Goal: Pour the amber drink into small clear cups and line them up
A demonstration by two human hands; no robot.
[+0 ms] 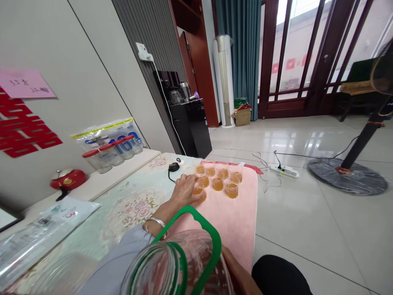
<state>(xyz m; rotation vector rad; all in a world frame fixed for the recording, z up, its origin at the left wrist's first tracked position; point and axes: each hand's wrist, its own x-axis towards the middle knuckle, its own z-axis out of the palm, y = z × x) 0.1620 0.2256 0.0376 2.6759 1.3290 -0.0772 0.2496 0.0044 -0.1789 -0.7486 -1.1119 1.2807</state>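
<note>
Red-lidded jars (112, 153) line the wall ledge; a fan base (348, 177) and what looks like a power strip (284, 170) sit on the floor (307, 229)

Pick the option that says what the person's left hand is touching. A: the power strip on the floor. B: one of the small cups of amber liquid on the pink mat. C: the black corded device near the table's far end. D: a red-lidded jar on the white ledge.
B: the left hand rests on the nearest small cup of amber liquid at the edge of the pink mat.
</note>
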